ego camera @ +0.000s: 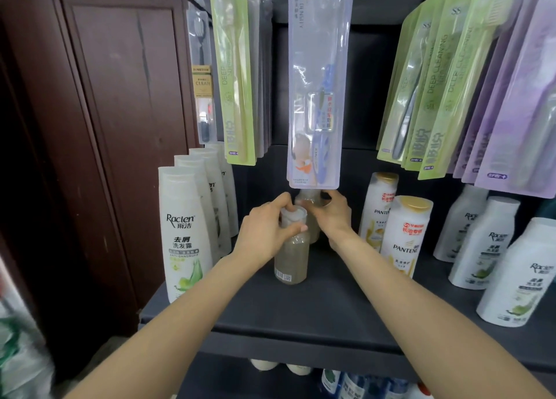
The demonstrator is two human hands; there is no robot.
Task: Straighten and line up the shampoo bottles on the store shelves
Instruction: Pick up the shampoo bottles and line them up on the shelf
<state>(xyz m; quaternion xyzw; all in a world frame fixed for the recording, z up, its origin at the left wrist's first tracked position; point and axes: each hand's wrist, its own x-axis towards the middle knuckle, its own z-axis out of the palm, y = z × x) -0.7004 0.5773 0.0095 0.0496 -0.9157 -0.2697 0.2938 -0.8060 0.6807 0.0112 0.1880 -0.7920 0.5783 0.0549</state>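
Two clear bottles of beige shampoo stand one behind the other in the middle of the dark shelf (316, 317). My left hand (264, 230) grips the cap and neck of the front clear bottle (291, 260). My right hand (334, 215) holds the rear clear bottle (310, 206), which is mostly hidden behind the front one and a hanging pack. A row of white Raclen bottles (183, 236) runs back along the left. Two white Pantene bottles (404, 236) with gold caps stand to the right, and more white Raclen bottles (517, 272) lie further right.
Toothbrush packs hang low over the shelf: a clear blue one (317, 97) just above my hands, green ones (234, 73) left, green and purple ones (469, 82) right. A dark red wooden panel (99, 128) borders the left. More bottles (355, 383) sit on the shelf below.
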